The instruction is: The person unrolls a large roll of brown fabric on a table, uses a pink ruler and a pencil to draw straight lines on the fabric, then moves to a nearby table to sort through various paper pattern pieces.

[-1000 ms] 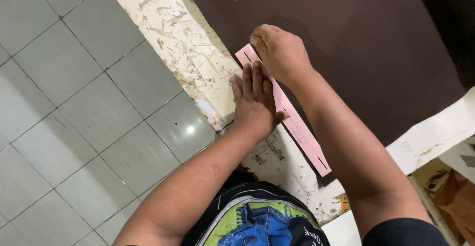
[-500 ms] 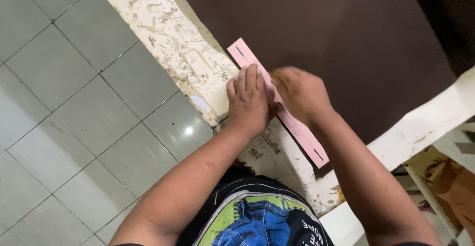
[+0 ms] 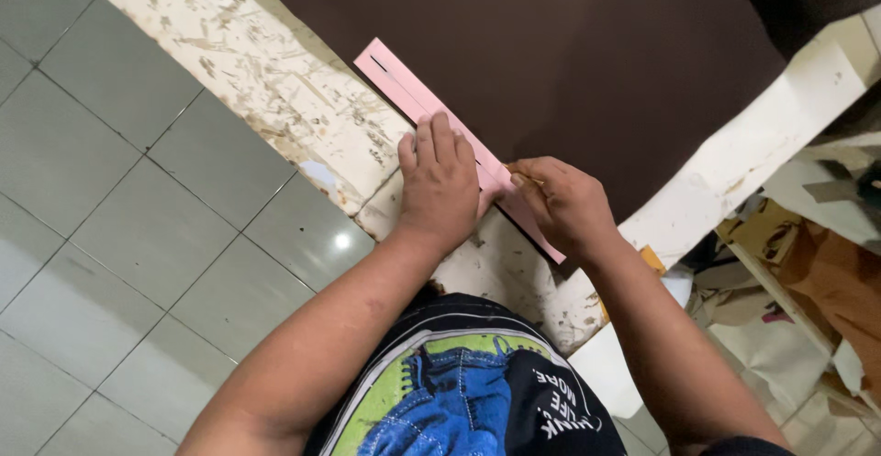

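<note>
On the edge of the brown sheet (image 3: 569, 61), where it meets the scarred white tabletop (image 3: 275, 89), I see one pink strip (image 3: 404, 89) lying slantwise. My left hand (image 3: 439, 185) presses flat on it, fingers stretched out. My right hand (image 3: 564, 204) is curled around one thin stick-like tool (image 3: 525, 178), its tip touching the strip. Grey floor tiles (image 3: 119, 199) lie to the left; brown cardboard scraps (image 3: 808, 263) are piled to the right.

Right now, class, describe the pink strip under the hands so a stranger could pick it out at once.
Start at the white worktable with its scarred, scratched edge, half covered by a dark brown sheet. Along that sheet's edge lies the pink strip, pinned flat by the left hand. It is the only pink, long, narrow thing there.
</note>
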